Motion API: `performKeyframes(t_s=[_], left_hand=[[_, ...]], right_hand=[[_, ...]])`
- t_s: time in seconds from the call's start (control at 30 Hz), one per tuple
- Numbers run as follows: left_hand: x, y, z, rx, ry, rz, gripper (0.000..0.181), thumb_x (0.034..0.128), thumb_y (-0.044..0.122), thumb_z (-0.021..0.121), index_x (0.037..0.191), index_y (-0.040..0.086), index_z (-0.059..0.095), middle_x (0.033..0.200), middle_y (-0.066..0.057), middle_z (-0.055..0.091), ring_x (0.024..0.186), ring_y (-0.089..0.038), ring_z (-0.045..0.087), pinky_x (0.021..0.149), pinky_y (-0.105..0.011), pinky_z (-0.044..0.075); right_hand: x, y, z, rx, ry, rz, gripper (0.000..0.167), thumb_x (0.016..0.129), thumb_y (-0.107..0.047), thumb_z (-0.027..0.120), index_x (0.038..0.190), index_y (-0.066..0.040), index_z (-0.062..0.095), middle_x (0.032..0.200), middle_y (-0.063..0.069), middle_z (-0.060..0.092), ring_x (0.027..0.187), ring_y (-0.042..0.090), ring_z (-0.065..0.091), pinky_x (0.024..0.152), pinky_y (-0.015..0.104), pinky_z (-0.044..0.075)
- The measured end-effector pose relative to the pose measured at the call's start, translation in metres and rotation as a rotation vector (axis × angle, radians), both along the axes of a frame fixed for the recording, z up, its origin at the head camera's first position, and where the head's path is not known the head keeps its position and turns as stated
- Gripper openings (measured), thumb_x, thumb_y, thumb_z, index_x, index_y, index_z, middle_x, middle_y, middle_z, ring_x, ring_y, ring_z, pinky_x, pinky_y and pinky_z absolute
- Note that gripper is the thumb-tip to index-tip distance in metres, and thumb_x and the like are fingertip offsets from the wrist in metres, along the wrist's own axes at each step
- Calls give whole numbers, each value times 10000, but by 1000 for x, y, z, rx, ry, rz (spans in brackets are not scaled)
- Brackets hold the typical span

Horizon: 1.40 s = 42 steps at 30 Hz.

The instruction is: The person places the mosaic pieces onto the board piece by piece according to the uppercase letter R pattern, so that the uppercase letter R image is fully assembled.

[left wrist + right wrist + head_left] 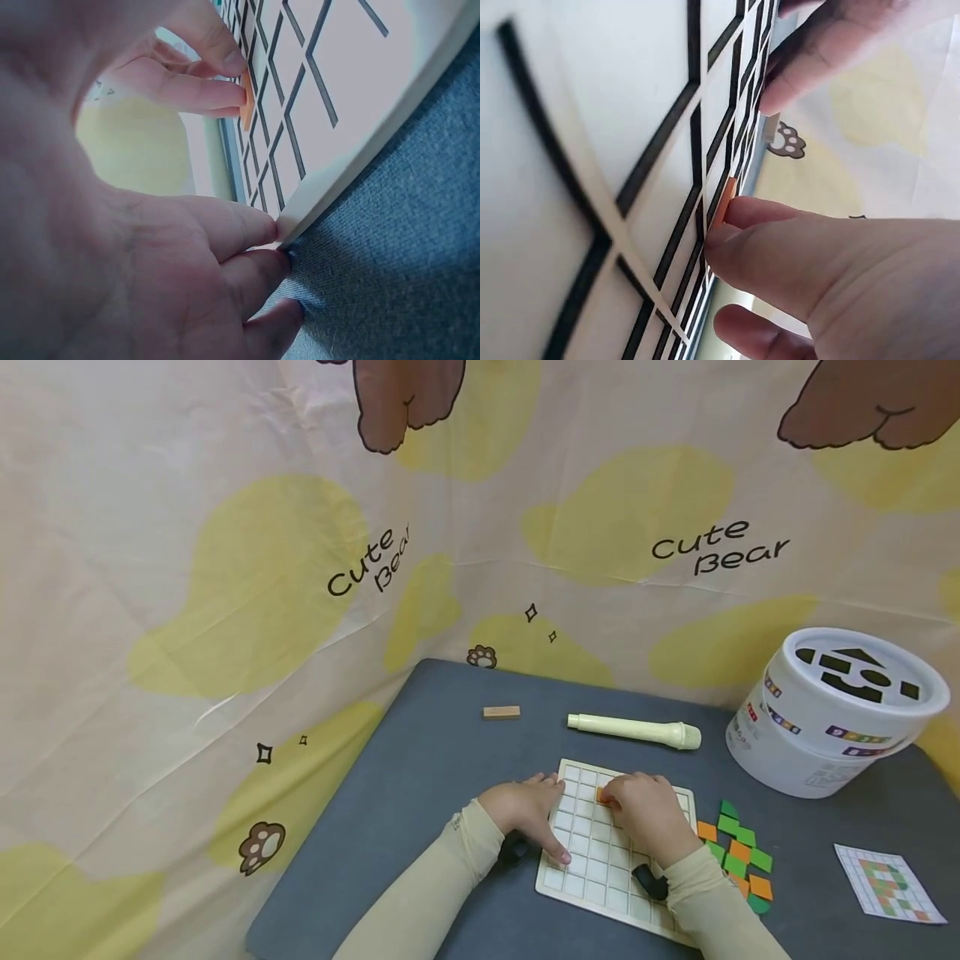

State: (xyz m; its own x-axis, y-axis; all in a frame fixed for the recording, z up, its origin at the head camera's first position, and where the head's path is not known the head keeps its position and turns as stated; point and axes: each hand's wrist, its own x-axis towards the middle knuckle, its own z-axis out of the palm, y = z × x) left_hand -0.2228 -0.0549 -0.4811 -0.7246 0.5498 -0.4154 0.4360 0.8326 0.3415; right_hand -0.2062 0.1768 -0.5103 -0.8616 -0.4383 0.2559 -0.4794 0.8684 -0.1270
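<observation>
A white grid board [592, 852] with square cells lies on the dark table. My right hand [651, 810] pinches an orange square tile [602, 796] at the board's upper part; the right wrist view shows the tile [724, 201] between thumb and finger, against the grid. My left hand [527, 811] rests on the board's left edge with fingers spread, the thumb over the cells. In the left wrist view its fingertips [262, 225] touch the board's rim [337, 184]. Orange and green tiles [738, 850] lie just right of the board.
Behind the board lie a small wooden block [501, 712] and a pale yellow stick [630, 729] with a knobbed end. A white tub [817, 735] with a slotted lid stands at the back right. A printed pattern card [877, 906] lies at the right.
</observation>
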Motion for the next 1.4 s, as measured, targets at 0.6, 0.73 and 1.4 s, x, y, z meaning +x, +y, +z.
performKeyframes(t_s=[0.6,0.73,1.4], left_hand=[[-2,-2,-5,6,-8,5,1283,742,638,920,1694,60,284,1755,-94,233,1620,-289,173,1259,-545,251],[-1,-3,-4,-9,4,5,1275,742,645,916,1694,71,292,1753,-77,243,1619,-275,180,1257,-546,256],[-2,3,-3,-31,5,-14,1292,748,642,915,1701,65,260,1757,-80,225,1619,-276,178,1258,-545,254]], right_hand=[[22,49,68,-64,58,-137,246,827,-27,899,1056,-103,848,1065,94,788,967,364,731,758,589,574],[27,68,68,-61,27,-185,229,839,-38,895,1060,-72,845,1092,151,781,943,384,736,731,555,603],[25,148,21,51,-448,-379,295,882,-222,871,1130,-73,810,1053,177,757,796,270,622,757,618,539]])
